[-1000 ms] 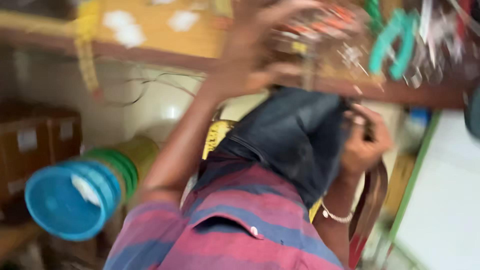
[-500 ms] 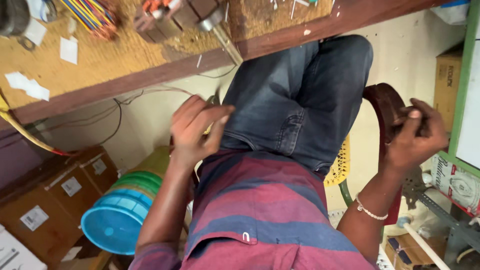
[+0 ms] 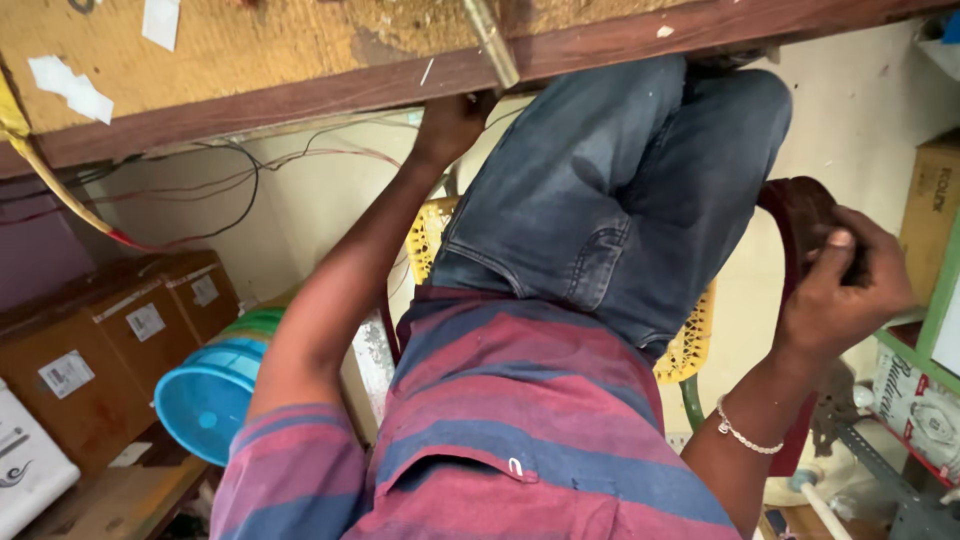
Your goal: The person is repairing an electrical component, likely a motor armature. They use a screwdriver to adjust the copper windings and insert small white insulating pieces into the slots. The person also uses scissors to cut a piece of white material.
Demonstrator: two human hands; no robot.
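I sit in a yellow woven chair (image 3: 690, 340) and look down at my blue jeans (image 3: 620, 190) and striped red and blue shirt (image 3: 520, 420). My left hand (image 3: 452, 125) is stretched forward and up against the underside of the wooden table edge (image 3: 300, 95); the edge hides its fingers. My right hand (image 3: 840, 285), with a bead bracelet on the wrist, is closed around the dark red chair armrest (image 3: 800, 205) at my right side.
Thin wires (image 3: 200, 170) hang under the table against the wall. Brown cardboard boxes (image 3: 110, 350) and a white box (image 3: 25, 460) stand at the left, next to stacked blue and green plastic tubs (image 3: 205, 400). A green shelf (image 3: 935, 300) with a printed carton stands at the right.
My left hand has gone from my lap up to the table's underside. My right hand keeps its hold on the armrest. The camera has tilted down and steadied.
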